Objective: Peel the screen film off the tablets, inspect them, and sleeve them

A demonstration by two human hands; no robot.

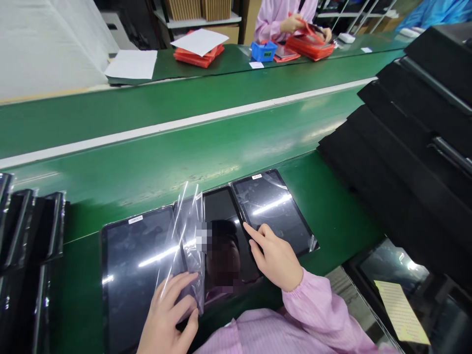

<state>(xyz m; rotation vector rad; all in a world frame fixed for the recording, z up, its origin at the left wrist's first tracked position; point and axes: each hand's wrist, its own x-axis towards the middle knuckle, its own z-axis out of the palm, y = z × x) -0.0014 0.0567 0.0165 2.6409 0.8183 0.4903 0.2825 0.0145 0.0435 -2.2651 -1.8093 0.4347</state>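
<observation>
Three dark glass screen panels lie in a row on the green bench: a left panel [140, 275], a middle panel [226, 246] and a right panel [273, 211]. A clear protective film [190, 231] is partly lifted from the middle panel and folds over its left part. My left hand [173, 309] has its thumb and fingers at the film's lower end, gripping it. My right hand [276, 255] rests by the edge between the middle and right panels, index finger stretched out, thumb apart, holding nothing. The left and right panels each carry a small white label.
Stacked black trays or sleeves [398, 162] rise on the right. More black-wrapped panels [33, 226] stand at left. A yellow note [401, 309] lies on a panel at lower right. Across the raised green ledge [177, 123], a co-worker [283, 22] handles red pouches [311, 46].
</observation>
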